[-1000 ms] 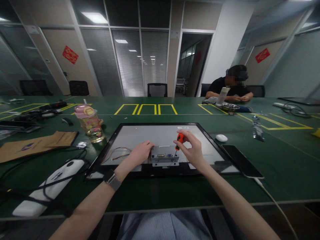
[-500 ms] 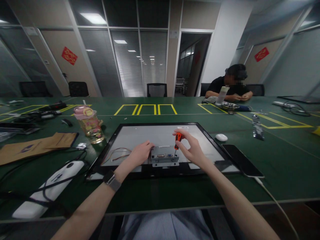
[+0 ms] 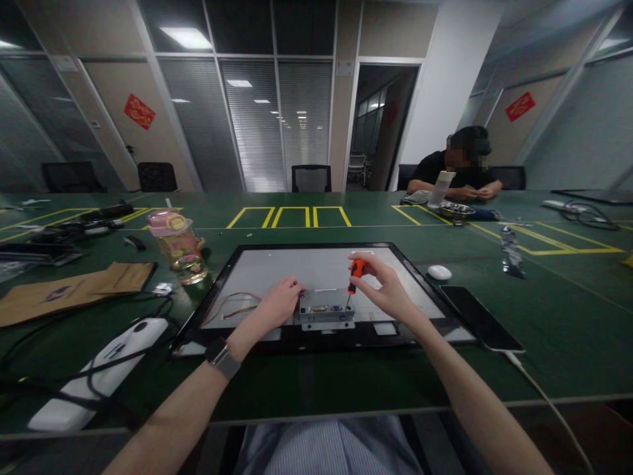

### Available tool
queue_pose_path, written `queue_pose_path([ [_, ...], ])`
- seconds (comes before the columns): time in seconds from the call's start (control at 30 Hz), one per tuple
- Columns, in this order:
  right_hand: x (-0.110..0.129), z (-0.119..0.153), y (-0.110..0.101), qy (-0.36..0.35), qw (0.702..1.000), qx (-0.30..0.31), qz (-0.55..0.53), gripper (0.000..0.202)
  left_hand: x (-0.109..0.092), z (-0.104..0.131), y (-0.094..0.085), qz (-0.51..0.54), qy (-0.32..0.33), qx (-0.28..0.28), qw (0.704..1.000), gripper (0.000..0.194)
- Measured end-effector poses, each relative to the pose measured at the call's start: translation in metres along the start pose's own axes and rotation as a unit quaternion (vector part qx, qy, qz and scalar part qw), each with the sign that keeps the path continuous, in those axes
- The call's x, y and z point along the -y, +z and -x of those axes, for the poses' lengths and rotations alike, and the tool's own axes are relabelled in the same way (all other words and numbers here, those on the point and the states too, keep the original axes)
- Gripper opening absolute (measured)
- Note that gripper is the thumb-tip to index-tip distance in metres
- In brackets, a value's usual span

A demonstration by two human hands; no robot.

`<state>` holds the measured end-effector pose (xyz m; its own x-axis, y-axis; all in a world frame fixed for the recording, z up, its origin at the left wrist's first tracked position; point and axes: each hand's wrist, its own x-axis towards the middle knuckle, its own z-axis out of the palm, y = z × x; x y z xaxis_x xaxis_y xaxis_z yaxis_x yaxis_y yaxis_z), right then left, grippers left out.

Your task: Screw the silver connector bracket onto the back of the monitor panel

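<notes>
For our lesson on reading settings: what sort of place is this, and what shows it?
Probably an office meeting room: there is a wide green-topped table with straight yellow lines, a black mesh-backed chair at its far side, and tall glass partitions with pale horizontal slatted blinds.

Lighting is dim; a light panel [image 3: 186, 37] glows at upper left, the green table [image 3: 277, 389] looks dark, and the outer doors [image 3: 111, 92] lean with wide-angle distortion.
</notes>
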<state>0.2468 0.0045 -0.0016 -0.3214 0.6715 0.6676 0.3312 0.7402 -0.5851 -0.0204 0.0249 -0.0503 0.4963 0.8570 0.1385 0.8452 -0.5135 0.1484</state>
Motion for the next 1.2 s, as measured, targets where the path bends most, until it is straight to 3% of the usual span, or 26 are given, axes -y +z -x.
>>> queue_pose_path([
  [0.23, -0.003, -0.001, 0.002, 0.003, 1.000, -0.007, 0.009, 0.031, -0.003, 0.000, 0.007, -0.136, 0.099, 0.008, 0.986, 0.031],
  [0.5, -0.002, -0.001, 0.002, 0.001, 1.000, 0.002, 0.010, 0.031, -0.007, 0.002, 0.017, -0.169, 0.068, -0.021, 0.983, 0.024],
  [0.73, -0.005, -0.001, 0.001, 0.020, 1.000, 0.010, 0.004, 0.032, -0.010, 0.005, 0.015, -0.167, 0.046, -0.023, 0.985, 0.030],
  [0.9, -0.005, 0.000, 0.002, 0.017, 0.999, 0.039, -0.029, 0.036, -0.015, 0.010, 0.010, -0.167, 0.049, 0.002, 0.985, 0.025],
  [1.1, 0.012, -0.003, -0.004, 0.013, 0.995, 0.097, -0.031, 0.035, -0.017, 0.008, 0.004, -0.153, 0.063, 0.034, 0.986, 0.030],
  [1.2, 0.015, -0.005, -0.007, 0.015, 0.998, 0.057, -0.016, 0.024, -0.013, 0.001, -0.003, -0.116, 0.058, 0.049, 0.990, 0.031],
])
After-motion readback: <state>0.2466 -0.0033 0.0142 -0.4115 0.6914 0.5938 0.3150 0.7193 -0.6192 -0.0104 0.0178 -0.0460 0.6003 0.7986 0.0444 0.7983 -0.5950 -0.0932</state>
